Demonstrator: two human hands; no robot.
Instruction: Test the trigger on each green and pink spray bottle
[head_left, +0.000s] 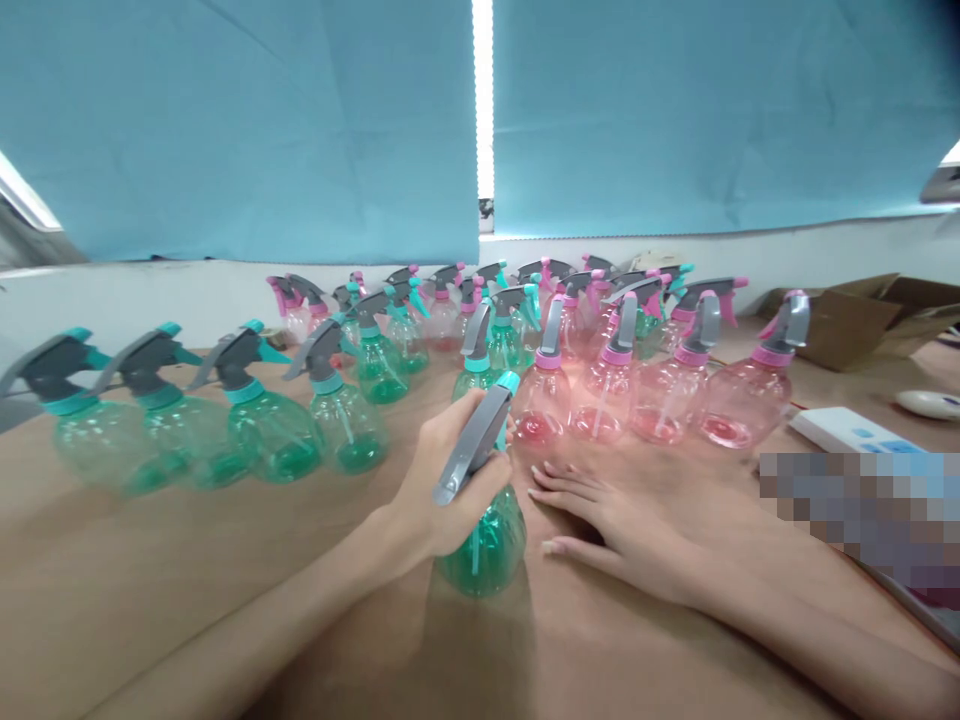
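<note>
My left hand (442,490) is closed around the neck of a green spray bottle (486,545) with a grey trigger and teal nozzle; the bottle stands on the brown table (187,600) near me. My right hand (607,520) lies flat on the table just right of that bottle, fingers stretched out, holding nothing. Beyond my hands, a row of green spray bottles (270,430) runs to the left and a row of pink spray bottles (675,400) to the right. More bottles of both colours crowd behind them.
An open cardboard box (862,320) sits at the far right. A white and blue booklet (847,430) and a white object (930,403) lie right of the pink bottles. Blue curtains (300,120) hang over a white wall ledge behind the table.
</note>
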